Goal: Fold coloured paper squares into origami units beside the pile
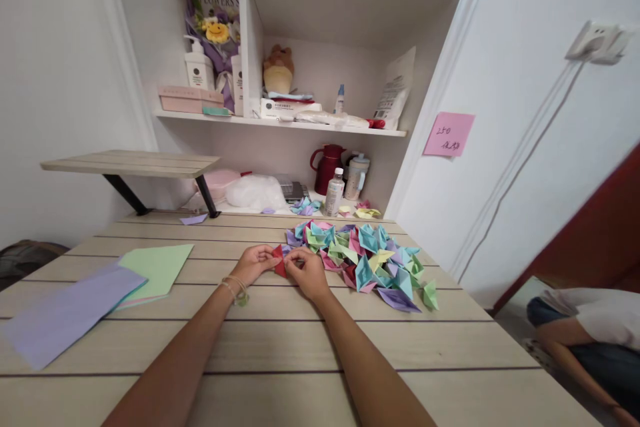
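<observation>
Between my two hands is a small piece of folded red paper (279,263), held just above the slatted table. My left hand (254,263) pinches its left side, thumb and fingers pressed together; a beaded bracelet circles that wrist. On the other side, my right hand (307,271) grips the paper's right edge with thumb and forefinger, the remaining fingers curled. Part of the paper is hidden behind the fingers. Right beside my right hand lies a heap of folded paper boats (364,271) in blue, green, pink, purple and yellow.
Purple paper (75,313) and green paper (163,267) lie at the table's left. A small raised stand (130,163) is at the back left. A bottle (334,193), a red jug (329,170) and a cup (357,177) stand behind the heap. Another person (595,327) is at the right.
</observation>
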### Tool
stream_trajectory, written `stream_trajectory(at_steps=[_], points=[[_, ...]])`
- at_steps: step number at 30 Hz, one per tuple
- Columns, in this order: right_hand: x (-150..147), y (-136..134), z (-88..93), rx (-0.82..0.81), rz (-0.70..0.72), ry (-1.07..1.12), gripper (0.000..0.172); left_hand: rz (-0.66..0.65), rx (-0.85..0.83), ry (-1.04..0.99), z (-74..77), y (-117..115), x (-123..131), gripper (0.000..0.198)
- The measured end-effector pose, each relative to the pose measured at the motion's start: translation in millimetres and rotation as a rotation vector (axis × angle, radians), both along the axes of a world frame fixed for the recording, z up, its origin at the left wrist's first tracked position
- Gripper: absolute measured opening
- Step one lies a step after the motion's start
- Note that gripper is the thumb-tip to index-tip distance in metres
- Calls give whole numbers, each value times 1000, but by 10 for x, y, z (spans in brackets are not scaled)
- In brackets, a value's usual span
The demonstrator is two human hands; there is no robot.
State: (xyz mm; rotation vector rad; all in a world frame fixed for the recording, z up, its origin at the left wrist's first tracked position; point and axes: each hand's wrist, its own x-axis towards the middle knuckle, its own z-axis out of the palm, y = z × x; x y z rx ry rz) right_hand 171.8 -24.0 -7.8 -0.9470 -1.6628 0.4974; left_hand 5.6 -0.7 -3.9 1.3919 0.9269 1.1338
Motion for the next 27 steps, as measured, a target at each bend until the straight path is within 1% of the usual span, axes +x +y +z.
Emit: stream_trajectory(at_steps=[3, 6, 9, 11, 13, 16, 18, 22, 27], points=[[-1, 15, -10, -4, -40, 37, 13, 34, -61, -90, 15, -8, 22, 29], [-4, 35, -27, -31, -84, 118, 18, 108, -102, -216, 31, -9, 22, 34], [-16, 38, -39, -80, -43, 170, 27, 161, -99, -323, 43, -3, 6, 41], [-28, 26, -39, -90, 6, 158, 33, 168, -92, -356, 44, 2, -4, 45], [-35, 9, -33, -69, 37, 115, 30, 154, -94, -358, 41, 8, -6, 46], [-35, -7, -19, -17, 39, 79, 15, 136, -119, -342, 28, 16, 0, 44], [-31, -7, -12, 0, 18, 90, 13, 142, -136, -332, 21, 21, 8, 40], [-26, 4, -16, 18, -67, 110, 14, 141, -152, -311, 39, 13, 15, 30], [6, 27, -42, 67, -240, 131, 18, 154, -133, -322, 86, -15, 1, 31]])
